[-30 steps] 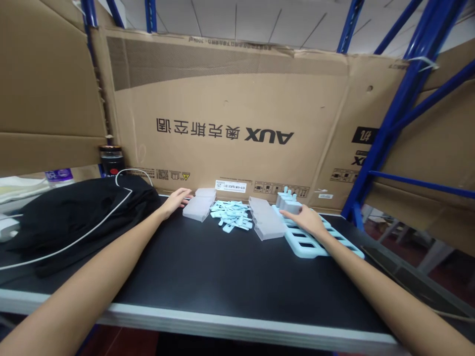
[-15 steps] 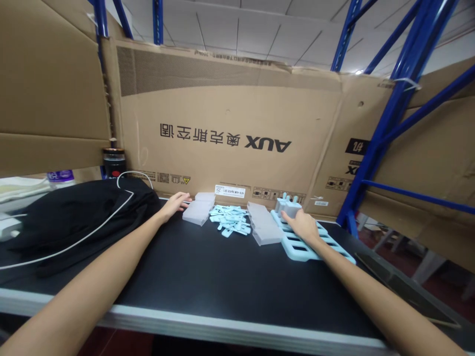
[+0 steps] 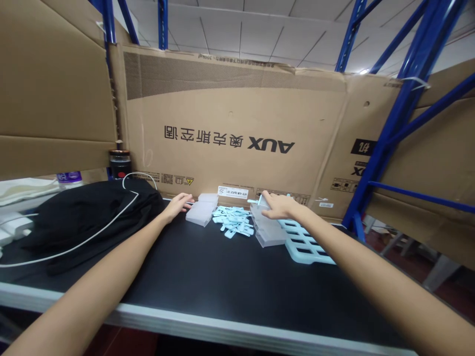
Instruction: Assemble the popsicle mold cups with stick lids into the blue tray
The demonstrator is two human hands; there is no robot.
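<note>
So, blk tabletop (image 3: 208,282), cardbd (image 3: 230,109) behind; mold (image 3: 263,203) in R hand (image 3: 280,205), L hand (image 3: 178,206) loose

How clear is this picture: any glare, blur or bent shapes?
In the head view, soft light leaves the left hand and right hand free of strong glare; a small bright spot shows by the ceiling; piled light-blue pieces run together; the cardboard's finest print is unreadable; the forearms look stretched toward the bottom corners, probably wide-angle distortion.

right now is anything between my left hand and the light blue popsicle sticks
Yes: the left group of translucent popsicle molds lies on the tabletop between your left hand and the light blue popsicle sticks.
</note>
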